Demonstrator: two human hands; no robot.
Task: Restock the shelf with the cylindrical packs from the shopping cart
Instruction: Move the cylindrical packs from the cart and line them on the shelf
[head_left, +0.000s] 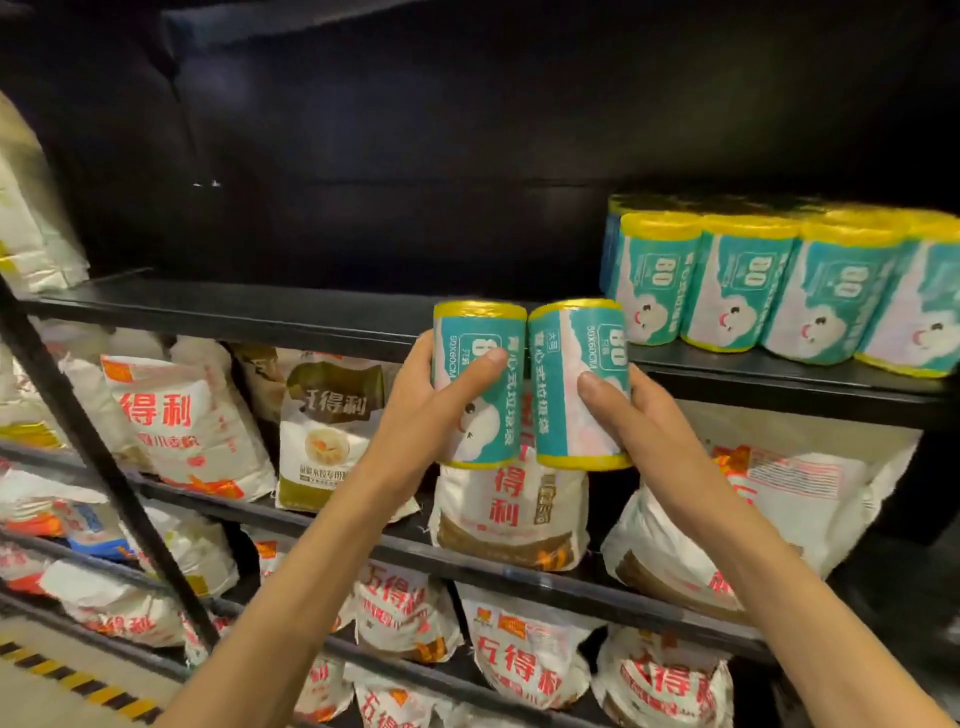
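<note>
My left hand (426, 400) grips one teal cylindrical pack with yellow ends (485, 415), held upright. Beside it, my right hand (634, 415) grips a second teal pack (566, 395), and the two packs touch side by side. Both are raised in front of the black top shelf's front edge (260, 317). Several matching packs (743, 286) stand in rows on the right part of that shelf. The shopping cart is out of view.
The left stretch of the top shelf is bare and dark. Lower shelves hold white flour bags with red lettering (192, 421). A slanted black shelf post (93, 457) crosses the left side. Yellow-black floor tape (78, 686) shows at bottom left.
</note>
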